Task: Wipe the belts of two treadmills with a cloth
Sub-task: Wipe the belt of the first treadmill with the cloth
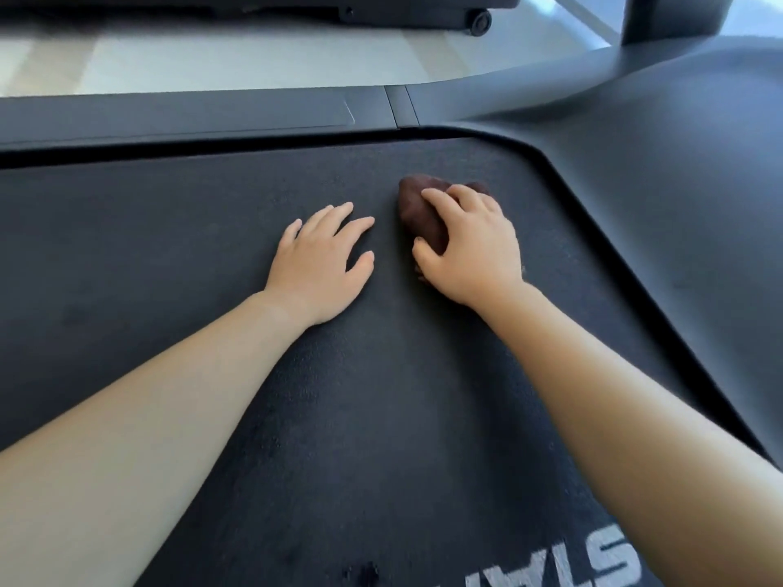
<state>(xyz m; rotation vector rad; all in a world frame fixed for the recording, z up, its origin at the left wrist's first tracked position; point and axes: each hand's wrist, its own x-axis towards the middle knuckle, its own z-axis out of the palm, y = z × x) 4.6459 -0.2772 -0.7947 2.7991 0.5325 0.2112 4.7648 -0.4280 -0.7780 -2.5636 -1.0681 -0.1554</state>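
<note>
A dark treadmill belt [169, 256] fills most of the view, with white lettering at the bottom right. My right hand [470, 247] presses a bunched dark brown cloth [417, 207] onto the belt near its far right corner, fingers curled over it. Just left of the cloth, my left hand [320, 260] lies flat on the belt with its fingers spread and nothing in it.
A grey side rail [190, 116] runs along the belt's far edge. The motor cover [678, 171] curves round the right side, with an upright post [673, 14] above it. Beyond a strip of pale floor [254, 57] sits another machine's base with a wheel [481, 22].
</note>
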